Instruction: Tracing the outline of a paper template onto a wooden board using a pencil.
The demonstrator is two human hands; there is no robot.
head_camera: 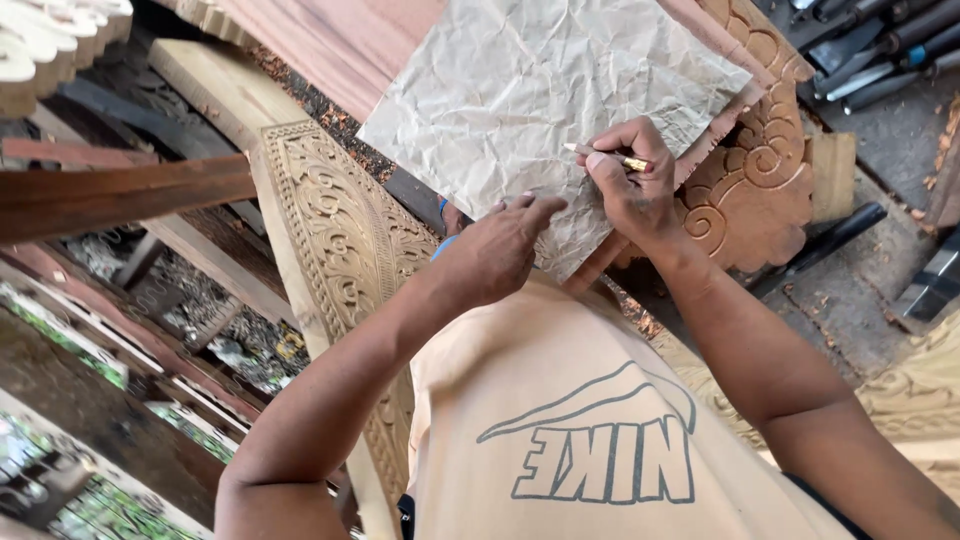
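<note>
A crumpled sheet of beige paper (540,90) lies over a reddish wooden board (340,40). My left hand (500,245) rests flat on the paper's near edge, fingers spread and pressing it down. My right hand (630,180) grips a short pencil (605,155) with a gold band, its tip touching the paper. A carved wooden scroll piece (755,190) sits just right of my right hand, partly under the paper.
A long carved wooden panel (340,250) runs down the left of the paper. Several dark-handled chisels (870,50) lie at the top right, and another tool (830,235) lies right of the scroll. Planks and carved pieces (60,40) fill the left.
</note>
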